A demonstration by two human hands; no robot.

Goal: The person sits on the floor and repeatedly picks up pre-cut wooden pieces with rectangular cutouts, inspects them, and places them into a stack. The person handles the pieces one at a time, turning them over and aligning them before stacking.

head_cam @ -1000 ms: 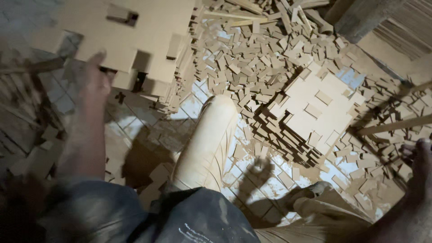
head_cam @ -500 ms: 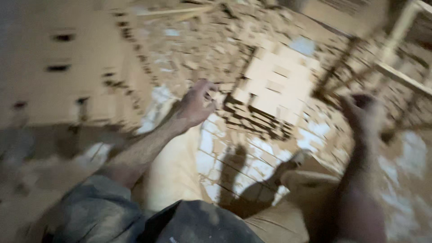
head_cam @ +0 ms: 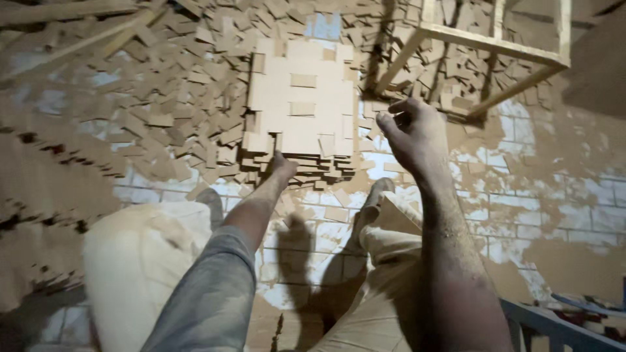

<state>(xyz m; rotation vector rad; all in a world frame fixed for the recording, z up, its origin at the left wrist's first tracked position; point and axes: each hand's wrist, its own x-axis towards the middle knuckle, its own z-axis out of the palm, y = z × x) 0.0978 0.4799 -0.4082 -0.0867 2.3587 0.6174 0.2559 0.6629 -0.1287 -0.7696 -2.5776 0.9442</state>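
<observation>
A stack of tan notched flat boards [head_cam: 300, 111] lies on the tiled floor ahead of me. My left hand [head_cam: 282, 164] reaches forward in a grey sleeve and touches the stack's near-left bottom edge; its fingers are hidden against the boards. My right hand [head_cam: 414, 133] hovers in the air just right of the stack, dusty, fingers loosely curled and holding nothing.
Several small tan offcuts [head_cam: 163, 111] litter the floor left of and behind the stack. A light wooden frame [head_cam: 495, 45] stands at the back right. A pale sack [head_cam: 137, 261] lies at lower left, my beige-trousered leg [head_cam: 385, 287] at the bottom, a blurred big board [head_cam: 45, 182] on the left.
The view has swung toward the notched stack. My left hand went from the left-hand boards forward to the stack's near edge. My right hand rose from the right edge to beside the stack.
</observation>
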